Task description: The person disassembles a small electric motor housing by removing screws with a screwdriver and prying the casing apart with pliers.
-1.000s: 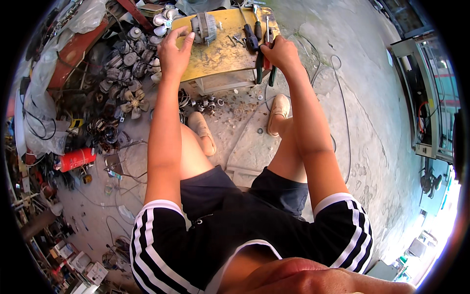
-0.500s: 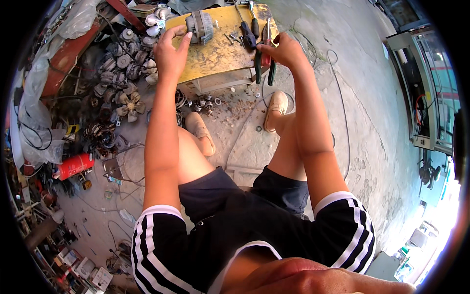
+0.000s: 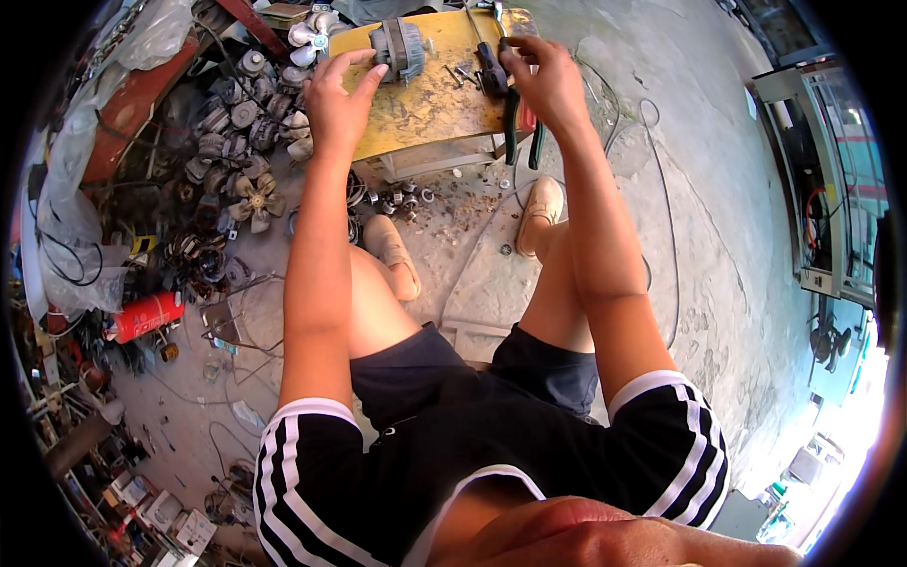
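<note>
A small electric motor (image 3: 399,49) with a metal body and a band around its middle stands on a worn yellow table (image 3: 406,123). Beside it is my left hand (image 3: 342,102), thumb and fingers apart, holding nothing. On the table's right side, the fingertips of my right hand (image 3: 548,83) close around the dark handle of a screwdriver (image 3: 504,45). A second screwdriver (image 3: 490,71) with a thick black handle lies just left of it. Pliers with dark green and red handles (image 3: 511,128) stick out over the near edge, partly hidden by my right hand. A few small bolts (image 3: 461,75) lie between motor and tools.
Several used motors (image 3: 222,132) and a fan blade (image 3: 255,200) are piled left of the table. A red cylinder (image 3: 149,317) lies farther down. Small metal parts (image 3: 402,200) are scattered below the table. A cable (image 3: 673,217) crosses the floor to the right.
My right hand has moved from the pliers up to the screwdriver handle. My left hand stays beside the motor, still open. The whole view has shifted slightly.
</note>
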A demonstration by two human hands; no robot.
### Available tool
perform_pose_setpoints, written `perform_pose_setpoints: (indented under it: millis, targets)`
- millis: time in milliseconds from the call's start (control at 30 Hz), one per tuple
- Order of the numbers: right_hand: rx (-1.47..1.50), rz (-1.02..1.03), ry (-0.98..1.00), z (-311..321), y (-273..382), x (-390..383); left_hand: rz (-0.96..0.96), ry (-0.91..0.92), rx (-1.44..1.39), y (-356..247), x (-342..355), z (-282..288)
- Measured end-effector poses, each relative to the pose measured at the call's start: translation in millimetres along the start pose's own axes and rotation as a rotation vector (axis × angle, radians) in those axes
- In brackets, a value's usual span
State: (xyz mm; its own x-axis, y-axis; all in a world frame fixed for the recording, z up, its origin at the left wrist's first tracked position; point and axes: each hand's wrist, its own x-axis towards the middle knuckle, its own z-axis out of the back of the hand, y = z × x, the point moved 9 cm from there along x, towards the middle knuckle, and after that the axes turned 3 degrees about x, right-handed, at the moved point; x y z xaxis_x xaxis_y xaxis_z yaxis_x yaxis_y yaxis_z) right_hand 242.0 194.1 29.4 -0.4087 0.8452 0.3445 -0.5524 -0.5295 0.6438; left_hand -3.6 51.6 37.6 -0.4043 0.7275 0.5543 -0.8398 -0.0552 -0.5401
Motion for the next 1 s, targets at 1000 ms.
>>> perform_pose_setpoints:
  millis: [1000]
  targets:
    - [0.36,0.009,0.144,-70,65,-18,0.268,0.31,-0.109,33,-3,19]
